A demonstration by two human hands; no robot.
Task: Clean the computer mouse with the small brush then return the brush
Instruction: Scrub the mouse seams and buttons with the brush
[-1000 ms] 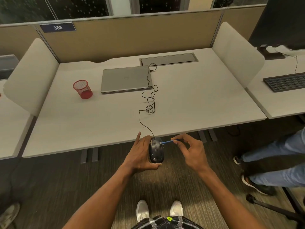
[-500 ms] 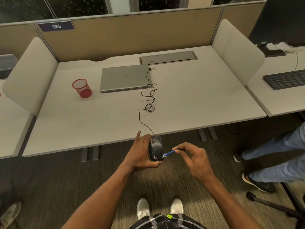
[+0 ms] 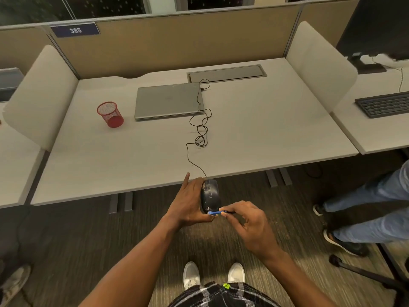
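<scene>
My left hand (image 3: 190, 202) grips a black wired computer mouse (image 3: 210, 196), held on its side just off the desk's front edge with its underside facing right. My right hand (image 3: 247, 224) pinches a small blue brush (image 3: 215, 212) between thumb and fingers. The brush tip touches the mouse's near end. The mouse's black cable (image 3: 200, 134) runs up in loops across the desk to the closed grey laptop (image 3: 168, 100).
A red mesh cup (image 3: 110, 114) stands on the light desk (image 3: 265, 129), left of the laptop. White side dividers flank the desk. A black keyboard (image 3: 385, 104) lies on the desk to the right. Another person's legs (image 3: 365, 209) are on the right, above a chair base.
My right hand has drawn the brush from the far end of the mouse's underside down to its near end. My left hand keeps the mouse nearly still.
</scene>
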